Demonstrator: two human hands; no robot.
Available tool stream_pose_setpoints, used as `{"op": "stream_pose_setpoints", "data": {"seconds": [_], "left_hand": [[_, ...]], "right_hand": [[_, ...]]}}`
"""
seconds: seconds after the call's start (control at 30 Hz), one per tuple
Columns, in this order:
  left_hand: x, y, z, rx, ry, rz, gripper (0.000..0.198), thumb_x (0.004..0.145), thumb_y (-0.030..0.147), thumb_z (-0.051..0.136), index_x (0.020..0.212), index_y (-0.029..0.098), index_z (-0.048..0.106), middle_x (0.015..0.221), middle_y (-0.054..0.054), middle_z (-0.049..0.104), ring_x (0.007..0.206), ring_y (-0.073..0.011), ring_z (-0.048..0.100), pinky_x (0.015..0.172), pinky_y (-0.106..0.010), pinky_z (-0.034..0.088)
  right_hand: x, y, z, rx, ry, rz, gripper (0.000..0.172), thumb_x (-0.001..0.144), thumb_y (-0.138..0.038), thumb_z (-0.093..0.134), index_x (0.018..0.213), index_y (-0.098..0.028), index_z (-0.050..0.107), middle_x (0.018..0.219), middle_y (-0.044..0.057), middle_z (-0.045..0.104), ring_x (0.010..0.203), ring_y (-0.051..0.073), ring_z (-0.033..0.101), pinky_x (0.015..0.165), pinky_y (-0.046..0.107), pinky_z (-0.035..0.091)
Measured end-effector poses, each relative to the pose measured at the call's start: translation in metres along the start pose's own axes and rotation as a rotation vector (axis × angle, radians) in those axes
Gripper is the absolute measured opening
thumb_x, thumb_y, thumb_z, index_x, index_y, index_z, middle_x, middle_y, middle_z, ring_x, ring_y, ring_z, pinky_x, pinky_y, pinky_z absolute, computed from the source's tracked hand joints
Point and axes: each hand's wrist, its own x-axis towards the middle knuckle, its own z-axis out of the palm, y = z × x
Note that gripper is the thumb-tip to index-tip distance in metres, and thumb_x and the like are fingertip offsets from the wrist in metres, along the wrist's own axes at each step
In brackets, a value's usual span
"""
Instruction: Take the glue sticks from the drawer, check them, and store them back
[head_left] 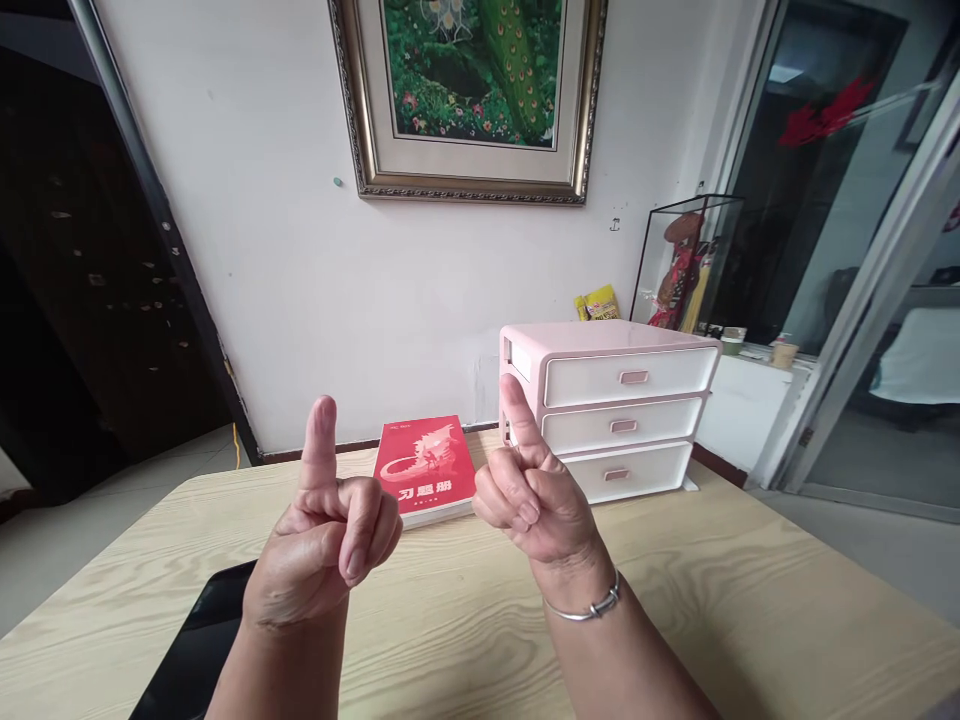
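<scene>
Both hands are raised above the wooden table (465, 620), palms turned toward the camera. My left hand (322, 515) points its index finger straight up, with the other fingers curled and nothing in them. My right hand (534, 480) makes the same shape, its index finger tilted left, also holding nothing; a silver bracelet (596, 607) circles that wrist. Between and behind the hands lies a thick red book (431, 460). Just behind my right hand stands a pink and white three-drawer box (630, 400), partly hidden by it, its drawers closed.
A black flat object (199, 635) lies at the table's left, partly under my left forearm. Behind the drawers are a yellow packet (602, 303) and a glass case (682, 265) with a figure. A framed picture (472, 185) hangs on the wall.
</scene>
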Motion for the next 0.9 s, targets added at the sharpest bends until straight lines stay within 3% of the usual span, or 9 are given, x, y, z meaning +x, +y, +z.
{"op": "stream_pose_setpoints", "data": {"seconds": [0.4,0.6,0.73,0.8,0.9], "left_hand": [[-0.007,0.009,0.035,0.025,-0.134,0.018,0.087,0.089,0.007,0.054,0.151,0.053,0.014,0.053,0.008,0.044,0.045,-0.0104,0.032,0.046,-0.020,0.031],[-0.031,0.006,0.051,0.054,-0.148,0.059,0.083,0.090,0.007,0.051,0.153,0.048,0.016,0.052,0.007,0.040,0.045,-0.0107,0.032,0.045,-0.018,0.033],[-0.069,-0.003,0.043,0.179,-0.180,-0.030,0.056,0.095,0.020,0.049,0.147,0.040,0.042,0.062,0.000,0.054,0.056,-0.0130,0.046,0.054,-0.021,0.039],[-0.083,-0.008,0.032,0.291,-0.163,-0.182,0.047,0.095,0.037,0.051,0.142,0.031,0.052,0.073,-0.005,0.060,0.065,-0.0167,0.053,0.063,-0.029,0.044],[-0.093,-0.021,0.011,0.664,0.033,-0.515,0.046,0.094,0.044,0.050,0.135,0.025,0.060,0.082,-0.007,0.065,0.078,-0.0216,0.059,0.075,-0.034,0.047]], "right_hand": [[-0.040,-0.011,0.023,0.007,-0.025,0.014,0.100,0.073,-0.017,0.069,0.153,-0.046,0.017,0.043,-0.013,0.047,0.037,0.008,0.032,0.042,0.020,0.030],[-0.071,-0.018,0.030,0.122,-0.141,-0.021,0.077,0.079,-0.014,0.067,0.144,-0.047,0.042,0.049,-0.010,0.054,0.039,0.008,0.037,0.044,0.020,0.035],[-0.095,-0.016,0.021,0.102,-0.170,0.052,0.061,0.078,-0.015,0.067,0.134,-0.037,0.058,0.055,-0.006,0.060,0.045,0.010,0.049,0.045,0.021,0.039],[-0.107,-0.012,0.008,0.026,-0.065,0.137,0.050,0.075,-0.016,0.066,0.124,-0.027,0.066,0.062,-0.003,0.064,0.053,0.012,0.058,0.046,0.022,0.039],[-0.122,-0.003,-0.026,-0.145,0.321,0.253,0.035,0.074,-0.019,0.065,0.108,-0.016,0.069,0.071,0.002,0.067,0.063,0.014,0.064,0.048,0.020,0.040]]}}
